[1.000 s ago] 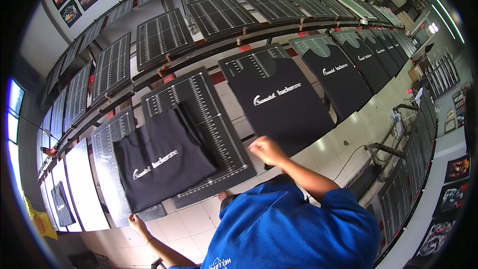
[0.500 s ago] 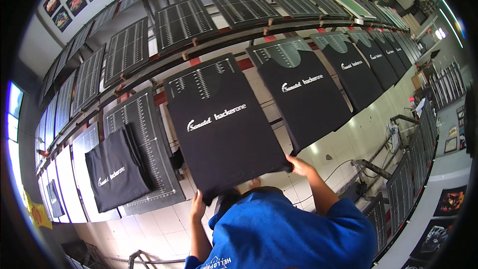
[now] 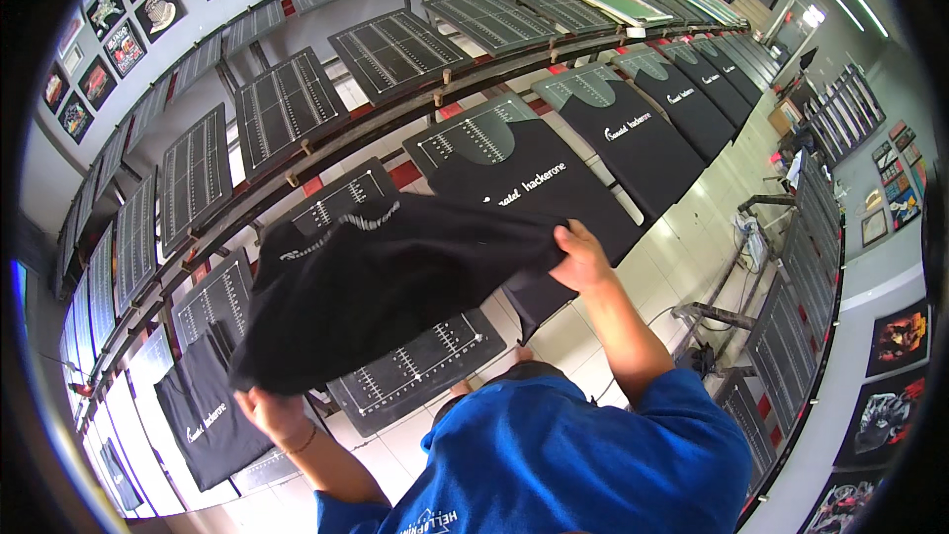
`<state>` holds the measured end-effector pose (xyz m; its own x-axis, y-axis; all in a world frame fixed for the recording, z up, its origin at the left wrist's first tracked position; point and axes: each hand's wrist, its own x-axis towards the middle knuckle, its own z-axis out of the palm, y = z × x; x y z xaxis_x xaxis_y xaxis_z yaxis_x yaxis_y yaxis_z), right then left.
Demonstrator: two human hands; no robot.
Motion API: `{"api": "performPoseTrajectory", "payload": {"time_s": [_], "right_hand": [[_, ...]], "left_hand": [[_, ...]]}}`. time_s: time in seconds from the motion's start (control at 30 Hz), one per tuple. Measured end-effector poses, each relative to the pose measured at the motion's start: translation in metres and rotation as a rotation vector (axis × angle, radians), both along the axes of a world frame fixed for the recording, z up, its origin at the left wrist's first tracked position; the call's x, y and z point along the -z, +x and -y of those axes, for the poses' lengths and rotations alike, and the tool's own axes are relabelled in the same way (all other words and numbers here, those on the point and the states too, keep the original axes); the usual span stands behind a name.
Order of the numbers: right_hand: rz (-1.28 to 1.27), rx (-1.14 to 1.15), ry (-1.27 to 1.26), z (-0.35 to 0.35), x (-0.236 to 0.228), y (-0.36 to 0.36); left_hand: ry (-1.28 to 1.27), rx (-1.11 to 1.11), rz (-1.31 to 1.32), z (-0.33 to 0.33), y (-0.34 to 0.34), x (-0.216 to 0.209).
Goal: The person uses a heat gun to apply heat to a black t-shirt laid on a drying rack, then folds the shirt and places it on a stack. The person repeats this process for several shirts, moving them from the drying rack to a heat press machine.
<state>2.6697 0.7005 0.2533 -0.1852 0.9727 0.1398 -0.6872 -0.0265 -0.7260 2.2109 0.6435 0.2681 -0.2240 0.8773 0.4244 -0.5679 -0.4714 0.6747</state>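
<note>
A black T-shirt (image 3: 386,287) hangs stretched between my two hands, lifted above a black printing board (image 3: 420,371) marked with white ruler lines. My left hand (image 3: 275,417) is closed on the shirt's lower left corner. At its right end, my right hand (image 3: 581,257) grips the cloth between thumb and fingers. The shirt's neckline, with white stitching, faces the far side, and its printed front cannot be seen. Left of the board, close to my left hand, lies a folded black T-shirt (image 3: 198,420) with white lettering, on another board.
To the right, a black printed T-shirt (image 3: 539,183) covers the neighbouring board, with several more beyond it. A long dark rail (image 3: 395,109) carries ruled boards (image 3: 292,104) on its far side. A green-meshed screen frame (image 3: 613,2) rests at the back. Another rack (image 3: 791,277) stands at right.
The T-shirt lay flat on its board and is now lifted off it, exposing the ruled surface. Both hands have moved up, the left one also leftward. The whole view has shifted.
</note>
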Motion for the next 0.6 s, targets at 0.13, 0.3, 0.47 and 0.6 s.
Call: {"api": "performPoseTrajectory", "payload": {"time_s": [0.13,0.3,0.47,0.6], "right_hand": [[0.058,0.189,0.052,0.006,0.002,0.094],[0.283,0.549,0.06,-0.037,-0.111,0.171],[0.477,0.358,-0.001,-0.176,-0.11,0.285],[0.292,0.151,0.034,-0.261,-0.088,0.324]], "left_hand": [[-0.107,-0.382,0.005,-0.002,0.033,-0.046],[-0.329,-0.601,-0.222,-0.075,0.166,-0.11],[-0.48,-0.438,-0.38,-0.209,0.245,-0.054],[-0.504,-0.284,-0.019,-0.278,0.277,-0.037]]}}
